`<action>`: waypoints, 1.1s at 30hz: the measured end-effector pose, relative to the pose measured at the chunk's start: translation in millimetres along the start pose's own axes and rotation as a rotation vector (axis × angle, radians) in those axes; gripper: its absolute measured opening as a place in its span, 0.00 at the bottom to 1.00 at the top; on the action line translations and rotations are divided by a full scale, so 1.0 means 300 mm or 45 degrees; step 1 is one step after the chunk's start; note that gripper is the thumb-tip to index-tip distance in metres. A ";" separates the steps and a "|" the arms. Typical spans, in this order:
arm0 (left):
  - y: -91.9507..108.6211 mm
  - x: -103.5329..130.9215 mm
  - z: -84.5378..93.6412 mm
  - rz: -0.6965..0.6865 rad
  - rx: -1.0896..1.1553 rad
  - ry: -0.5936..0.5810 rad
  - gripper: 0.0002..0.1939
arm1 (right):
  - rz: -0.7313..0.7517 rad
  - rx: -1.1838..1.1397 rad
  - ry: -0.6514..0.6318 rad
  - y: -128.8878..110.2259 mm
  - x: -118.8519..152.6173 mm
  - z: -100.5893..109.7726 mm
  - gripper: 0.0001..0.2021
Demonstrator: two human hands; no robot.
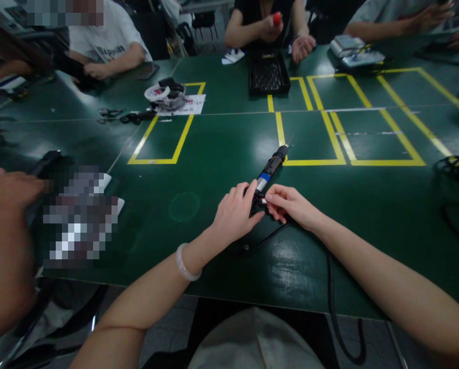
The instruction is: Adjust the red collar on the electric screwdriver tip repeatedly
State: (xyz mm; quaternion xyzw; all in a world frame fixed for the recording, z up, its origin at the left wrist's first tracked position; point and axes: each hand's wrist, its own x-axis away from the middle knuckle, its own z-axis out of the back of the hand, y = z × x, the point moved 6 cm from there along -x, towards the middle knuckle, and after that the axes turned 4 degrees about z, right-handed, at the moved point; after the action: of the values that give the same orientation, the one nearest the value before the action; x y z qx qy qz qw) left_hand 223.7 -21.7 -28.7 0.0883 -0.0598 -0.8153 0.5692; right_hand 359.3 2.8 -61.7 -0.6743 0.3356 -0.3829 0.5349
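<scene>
A black electric screwdriver with a silver and blue band [270, 169] lies slantwise on the green table [214, 138], its thin bit pointing away to the upper right. My left hand [235, 211] rests over the tool's near end, its fingers closed round it. Beside it, my right hand [286, 202] pinches a small white and red piece [264, 201] among thin wires at that end. A black cable [271, 234] runs from under my hands. Fingers partly cover the near end of the tool.
A black tray [268, 74] stands at the far side, near another person's hands. Left of it, a tape roll [158, 93] and dark parts lie on paper. Yellow tape marks [314, 162] cross the table. A neighbour's arm [6, 225] reaches in from the left. Coiled cables [458, 166] lie right.
</scene>
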 end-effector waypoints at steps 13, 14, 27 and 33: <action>-0.006 -0.003 0.000 0.021 0.003 -0.052 0.39 | 0.608 0.777 -0.180 -0.058 0.030 -0.020 0.04; -0.005 -0.002 0.000 0.023 0.001 -0.058 0.39 | 0.665 0.858 -0.191 -0.068 0.035 -0.025 0.03; -0.001 -0.002 -0.001 0.018 -0.045 -0.043 0.41 | 0.953 1.418 -0.224 -0.089 0.068 -0.028 0.12; 0.011 0.002 0.010 0.035 -0.118 -0.030 0.39 | 0.951 1.425 -0.222 -0.095 0.075 -0.041 0.13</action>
State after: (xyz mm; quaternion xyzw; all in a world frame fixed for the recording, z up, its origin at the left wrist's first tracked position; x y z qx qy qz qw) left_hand 225.8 -23.2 -25.0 0.0512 -0.0299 -0.8102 0.5831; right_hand 360.5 -16.5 -28.7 -0.1630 0.2529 -0.2327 0.9248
